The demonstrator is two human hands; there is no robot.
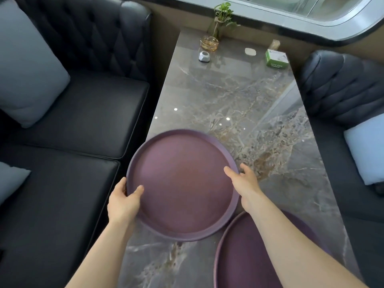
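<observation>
- marble-veined tabletop [239,96] runs away from the head camera between two dark sofas [83,113], toward a window ledge.
- head view, far end of the tabletop: a small plant [223,15], an amber glass dish [209,43] and a green box [277,58], all well apart from the hands.
- head view, near left edge: a round purple tray [182,183] sits over that edge, its left rim overhanging toward the sofa; whether it rests on the stone or is held just clear i cannot tell.
- left hand [124,202] grasps the tray's near left rim, thumb on the inside, fingers curled under.
- right hand [245,183] grasps the right rim, thumb laid on the floor of the tray, fingers wrapped outside.
- second purple tray [239,256] lies at the near right corner, just beside the first.
- judgement: the tray looks stiff, wide and fairly light, with a matte finish that should not slip; the raised lip is the place to hold, at opposite sides so it stays level.
</observation>
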